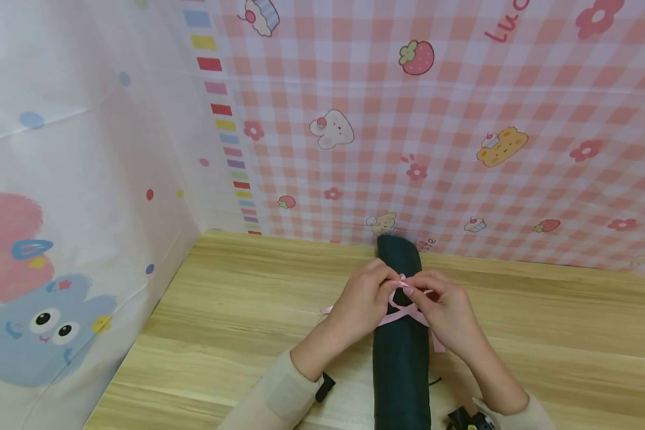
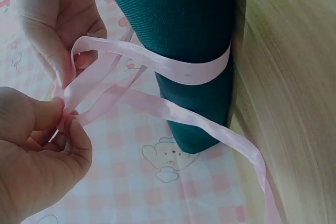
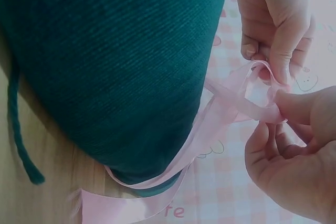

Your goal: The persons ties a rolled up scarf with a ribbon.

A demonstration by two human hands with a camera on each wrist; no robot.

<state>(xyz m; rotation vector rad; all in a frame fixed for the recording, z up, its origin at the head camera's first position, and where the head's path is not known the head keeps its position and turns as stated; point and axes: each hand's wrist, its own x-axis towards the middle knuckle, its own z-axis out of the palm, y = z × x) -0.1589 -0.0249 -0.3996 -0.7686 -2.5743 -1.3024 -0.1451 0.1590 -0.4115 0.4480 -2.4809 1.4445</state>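
A long dark green roll point(image 1: 401, 373) with a finely ribbed cloth surface lies lengthwise on the table. Around its far part goes a pink ribbon point(image 2: 191, 72), and the two hands meet just above it. My left hand point(image 1: 361, 301) pinches the ribbon between thumb and fingers. From the other side my right hand point(image 1: 451, 310) pinches it too, fingertips close to the left ones. Between the hands and the roll, the right wrist view shows the ribbon point(image 3: 226, 108) in loops. One loose end trails down each side of the roll.
The wooden table point(image 1: 220, 334) reaches back to a pink checked cloth point(image 1: 355, 77) with cartoon prints. At the left hangs a white cloth point(image 1: 97, 179) with cartoon figures. A dark green cord point(image 3: 20, 135) hangs beside the roll.
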